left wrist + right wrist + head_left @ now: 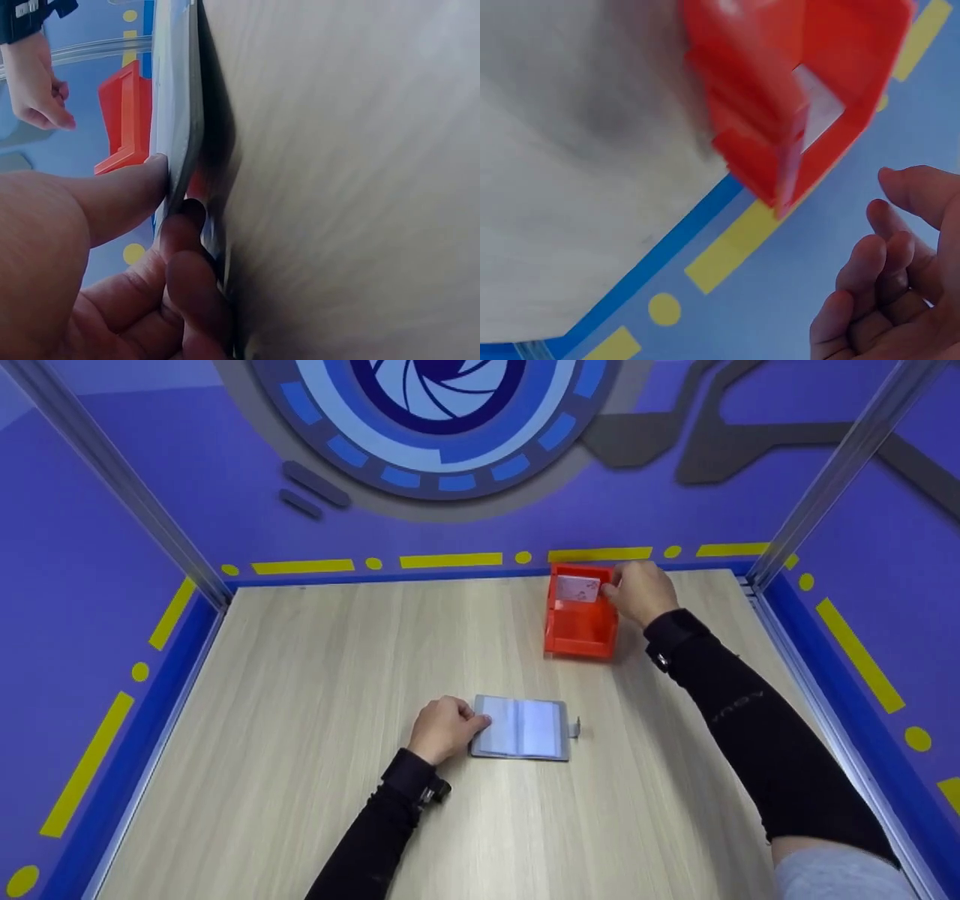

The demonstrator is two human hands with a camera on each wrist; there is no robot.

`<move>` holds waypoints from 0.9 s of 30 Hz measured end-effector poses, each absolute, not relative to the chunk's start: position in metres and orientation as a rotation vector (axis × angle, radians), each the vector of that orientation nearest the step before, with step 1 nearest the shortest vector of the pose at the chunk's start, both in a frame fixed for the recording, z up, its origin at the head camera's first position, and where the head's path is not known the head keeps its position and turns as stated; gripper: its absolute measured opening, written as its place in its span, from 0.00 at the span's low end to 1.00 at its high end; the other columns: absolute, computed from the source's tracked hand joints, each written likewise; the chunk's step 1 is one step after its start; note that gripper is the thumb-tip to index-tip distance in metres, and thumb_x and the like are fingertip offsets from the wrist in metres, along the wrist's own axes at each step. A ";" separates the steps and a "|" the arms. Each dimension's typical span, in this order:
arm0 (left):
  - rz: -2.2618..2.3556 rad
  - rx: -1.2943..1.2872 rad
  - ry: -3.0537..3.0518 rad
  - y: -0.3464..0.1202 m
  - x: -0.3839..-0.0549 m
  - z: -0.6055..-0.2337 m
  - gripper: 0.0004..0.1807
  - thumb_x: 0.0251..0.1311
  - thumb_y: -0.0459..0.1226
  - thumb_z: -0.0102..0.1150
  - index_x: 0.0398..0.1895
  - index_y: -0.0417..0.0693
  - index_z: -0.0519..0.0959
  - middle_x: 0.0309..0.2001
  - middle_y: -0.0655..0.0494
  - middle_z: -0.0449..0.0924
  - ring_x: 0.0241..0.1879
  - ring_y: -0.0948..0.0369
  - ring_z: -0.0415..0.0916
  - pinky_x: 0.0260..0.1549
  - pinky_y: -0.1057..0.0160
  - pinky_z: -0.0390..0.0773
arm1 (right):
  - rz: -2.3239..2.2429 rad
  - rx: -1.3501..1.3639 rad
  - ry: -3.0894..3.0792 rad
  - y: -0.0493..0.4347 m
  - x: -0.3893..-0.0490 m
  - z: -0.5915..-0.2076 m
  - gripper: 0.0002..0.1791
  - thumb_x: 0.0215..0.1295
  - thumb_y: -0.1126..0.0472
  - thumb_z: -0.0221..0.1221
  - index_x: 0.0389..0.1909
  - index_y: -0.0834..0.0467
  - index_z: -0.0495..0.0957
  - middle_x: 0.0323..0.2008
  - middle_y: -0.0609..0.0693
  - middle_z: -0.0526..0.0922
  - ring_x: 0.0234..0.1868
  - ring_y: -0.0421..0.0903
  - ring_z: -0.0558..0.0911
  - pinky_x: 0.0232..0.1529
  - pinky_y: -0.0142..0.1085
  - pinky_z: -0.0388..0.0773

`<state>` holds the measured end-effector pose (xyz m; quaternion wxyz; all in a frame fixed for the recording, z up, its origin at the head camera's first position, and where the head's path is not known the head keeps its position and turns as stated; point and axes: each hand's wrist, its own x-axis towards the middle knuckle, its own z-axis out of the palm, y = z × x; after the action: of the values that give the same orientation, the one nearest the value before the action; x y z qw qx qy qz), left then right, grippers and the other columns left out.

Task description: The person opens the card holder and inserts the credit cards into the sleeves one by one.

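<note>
An open grey card holder [538,727] with clear sleeves lies on the table, its clasp tab sticking out to the right. My left hand [442,729] pinches its left edge, thumb on top and fingers beneath; in the left wrist view that edge of the card holder [186,112] is tilted up off the table. At the back stands a red plastic bin [581,648], with a pale, pink-patterned card [577,588] inside at its far end. Over the bin's right side is my right hand [643,591]. The right wrist view shows its loosely bent fingers [864,262] holding nothing, apart from the bin.
The wooden tabletop [322,682] is bounded by blue-purple panels with yellow marks at the back and both sides. Metal posts [817,484] stand at the rear corners. The bin sits close to the back panel.
</note>
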<state>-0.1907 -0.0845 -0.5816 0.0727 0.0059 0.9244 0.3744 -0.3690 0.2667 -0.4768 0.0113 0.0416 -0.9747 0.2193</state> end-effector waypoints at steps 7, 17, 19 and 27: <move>1.111 0.007 2.800 -0.085 -0.191 -0.583 0.18 0.66 0.51 0.76 0.24 0.52 0.85 0.24 0.64 0.79 0.24 0.62 0.73 0.27 0.63 0.69 | 0.520 0.168 -3.081 0.268 -0.399 -0.491 0.15 0.79 0.57 0.66 0.51 0.67 0.86 0.44 0.64 0.88 0.44 0.60 0.84 0.51 0.54 0.82; 1.097 0.008 2.810 -0.084 -0.189 -0.586 0.19 0.67 0.50 0.76 0.22 0.52 0.83 0.21 0.65 0.75 0.23 0.63 0.71 0.26 0.63 0.67 | 0.240 0.238 -2.972 0.266 -0.422 -0.519 0.21 0.72 0.55 0.73 0.49 0.69 0.82 0.47 0.70 0.87 0.49 0.70 0.88 0.55 0.64 0.83; 1.085 -0.004 2.814 -0.084 -0.189 -0.586 0.19 0.67 0.50 0.76 0.22 0.53 0.83 0.21 0.65 0.75 0.23 0.63 0.71 0.26 0.62 0.67 | 0.211 0.228 -2.975 0.265 -0.425 -0.522 0.23 0.71 0.53 0.74 0.50 0.70 0.81 0.48 0.71 0.87 0.49 0.71 0.88 0.55 0.65 0.83; 1.100 0.000 2.824 -0.083 -0.191 -0.587 0.18 0.66 0.50 0.77 0.22 0.53 0.84 0.21 0.66 0.76 0.24 0.63 0.71 0.27 0.62 0.68 | 0.118 0.240 -3.010 0.260 -0.437 -0.527 0.24 0.72 0.55 0.72 0.55 0.71 0.83 0.51 0.72 0.87 0.51 0.70 0.88 0.57 0.66 0.83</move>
<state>-0.1909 -0.0827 -0.5867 0.0552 0.0000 0.9304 0.3625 -0.4373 0.2600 -0.5268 0.0597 0.0793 -0.9943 0.0389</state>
